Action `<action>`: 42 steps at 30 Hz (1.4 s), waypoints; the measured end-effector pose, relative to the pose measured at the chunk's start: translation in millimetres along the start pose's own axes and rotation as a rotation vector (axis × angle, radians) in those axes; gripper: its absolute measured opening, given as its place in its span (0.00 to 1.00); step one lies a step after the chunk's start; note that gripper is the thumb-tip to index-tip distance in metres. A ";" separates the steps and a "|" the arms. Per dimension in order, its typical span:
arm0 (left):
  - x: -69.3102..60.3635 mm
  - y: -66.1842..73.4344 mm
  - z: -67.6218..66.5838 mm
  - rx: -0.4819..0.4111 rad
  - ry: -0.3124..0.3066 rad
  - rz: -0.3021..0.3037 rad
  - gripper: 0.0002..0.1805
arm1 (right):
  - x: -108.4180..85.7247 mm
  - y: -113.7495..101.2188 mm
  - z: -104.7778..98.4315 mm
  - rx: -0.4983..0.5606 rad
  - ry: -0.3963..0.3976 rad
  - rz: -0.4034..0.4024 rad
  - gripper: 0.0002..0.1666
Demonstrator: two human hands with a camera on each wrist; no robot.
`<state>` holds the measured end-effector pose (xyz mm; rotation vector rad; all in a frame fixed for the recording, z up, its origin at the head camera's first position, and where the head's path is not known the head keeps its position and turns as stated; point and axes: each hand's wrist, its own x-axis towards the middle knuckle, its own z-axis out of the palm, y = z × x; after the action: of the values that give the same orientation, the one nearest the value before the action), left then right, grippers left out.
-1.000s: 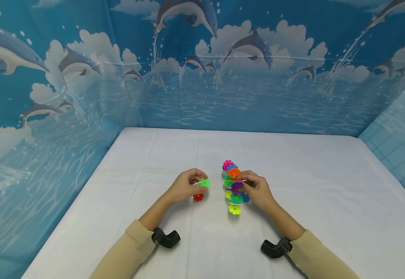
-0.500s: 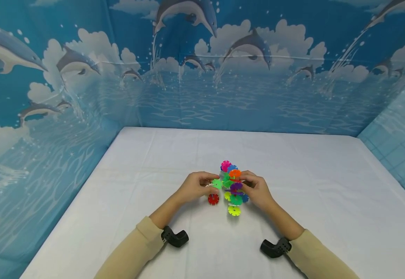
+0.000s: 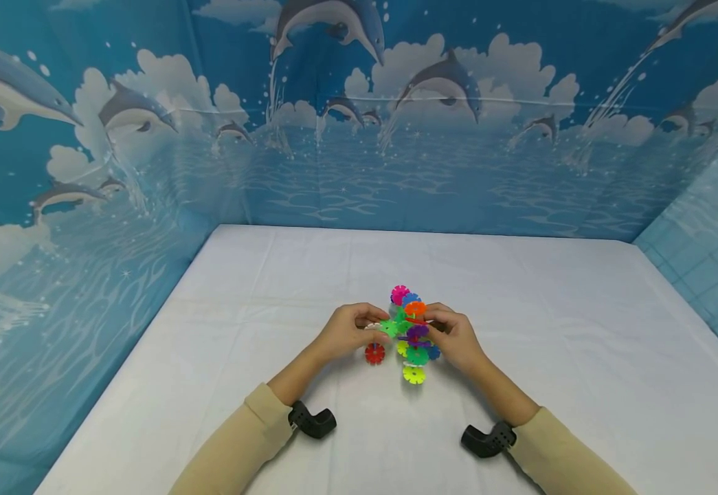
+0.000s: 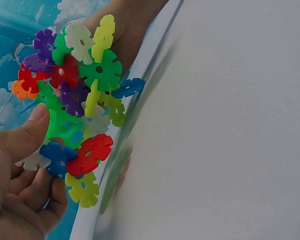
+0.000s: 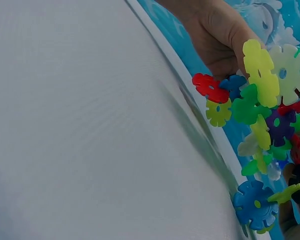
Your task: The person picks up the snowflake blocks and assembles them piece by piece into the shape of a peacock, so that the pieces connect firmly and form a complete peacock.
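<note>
My left hand [image 3: 343, 335] pinches a small cluster of snowflake building discs between thumb and fingers. A bright green disc [image 3: 388, 328] in it points right; a red disc [image 3: 374, 354] hangs below. A blue disc [image 4: 59, 159] and a yellow-green disc [image 4: 82, 190] show in the left wrist view. My right hand [image 3: 460, 338] grips the right side of a larger, many-coloured snowflake-disc assembly [image 3: 417, 355]. The green disc meets the assembly's left side; whether their slots interlock I cannot tell. In the right wrist view, the discs hide most of the right fingers.
A white cloth covers the table [image 3: 272, 275]. Behind it and along its left side hangs a blue dolphin-print curtain [image 3: 359, 179]. Black wrist cameras are strapped at the left cuff [image 3: 312, 421] and the right cuff [image 3: 488, 440].
My left hand has moved right with its small cluster, bringing the green disc from apart to against the assembly. My right hand has stayed nearly still, holding the assembly.
</note>
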<state>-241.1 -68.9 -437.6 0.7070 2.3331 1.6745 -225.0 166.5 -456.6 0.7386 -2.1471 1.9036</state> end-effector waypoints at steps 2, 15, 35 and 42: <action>0.1 -0.7 0.1 -0.014 0.004 -0.004 0.17 | 0.3 -0.5 0.5 -0.017 0.003 -0.004 0.05; 3.3 -8.3 11.1 -0.011 0.027 0.091 0.15 | -1.9 3.9 2.3 -0.090 0.010 -0.050 0.06; -7.1 26.9 30.7 -0.075 0.177 0.131 0.15 | 32.3 8.0 -27.2 -0.183 -0.196 0.058 0.12; 12.6 -7.2 53.9 0.059 0.374 0.134 0.18 | 63.4 21.0 -47.1 -0.092 -0.392 0.106 0.22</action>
<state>-231.8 -19.3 -461.5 0.6170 2.6450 1.9483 -298.4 197.8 -439.0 1.0744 -2.5295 1.8147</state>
